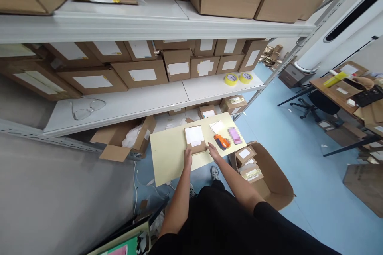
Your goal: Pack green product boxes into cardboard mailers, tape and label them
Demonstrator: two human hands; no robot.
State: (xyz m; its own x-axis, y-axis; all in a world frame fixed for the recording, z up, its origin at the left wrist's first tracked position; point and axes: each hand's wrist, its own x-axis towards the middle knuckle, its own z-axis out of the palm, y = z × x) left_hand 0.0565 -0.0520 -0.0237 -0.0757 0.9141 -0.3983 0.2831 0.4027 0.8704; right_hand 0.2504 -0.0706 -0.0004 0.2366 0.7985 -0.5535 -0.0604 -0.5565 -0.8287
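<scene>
A small cardboard box [196, 148] with white labels on top lies on the pale yellow board [167, 159] in front of me. My left hand [188, 158] grips its near left corner. At the near right corner is my right hand [213, 152], its fingers against the box's edge. To the right of the box lies an orange and dark blue tape dispenser [222, 142]. Beyond it rests a white paper slip [217, 126], and a blurred pink-purple item [235, 135] sits near the board's right end.
Labelled boxes [143, 73] line the shelf [143, 97], along with eyeglasses [86, 109] and two yellow tape rolls [230, 79]. A large carton [278, 171] holding parcels stands at the right. An open box [115, 143] sits at the left. Cables [136, 183] trail on the floor.
</scene>
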